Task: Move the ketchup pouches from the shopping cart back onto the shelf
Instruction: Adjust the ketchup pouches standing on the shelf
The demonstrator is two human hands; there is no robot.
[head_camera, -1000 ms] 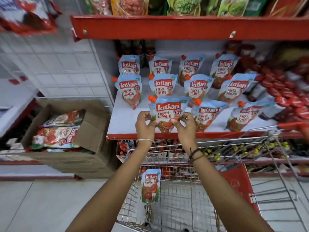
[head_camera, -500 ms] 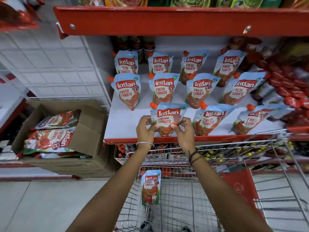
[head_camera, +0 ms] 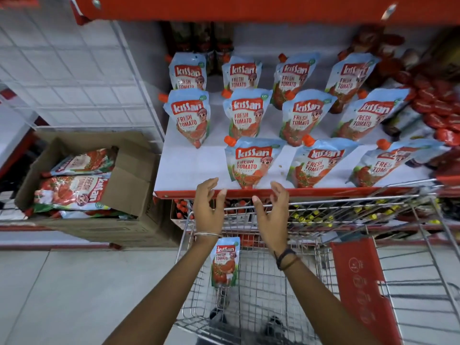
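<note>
Several blue Kissan ketchup pouches stand in rows on the white shelf point(head_camera: 189, 168). The front-row pouch point(head_camera: 251, 163) stands upright near the shelf's red front edge, with nothing holding it. My left hand point(head_camera: 207, 207) and my right hand point(head_camera: 271, 215) hover just below and in front of it, fingers spread, both empty. One more ketchup pouch point(head_camera: 224, 261) leans upright against the near left corner of the wire shopping cart point(head_camera: 311, 265), under my left wrist.
A cardboard box point(head_camera: 129, 180) with larger ketchup packs sits on the floor at the left. A white wire grid panel point(head_camera: 74, 70) stands beside the shelf. Red sachets point(head_camera: 440, 108) pile at the shelf's right. The cart's red child-seat flap point(head_camera: 358, 282) is at the right.
Both hands have let go of the front-row pouch and drawn back toward the cart, fingers opening. The pouch stays standing on the shelf.
</note>
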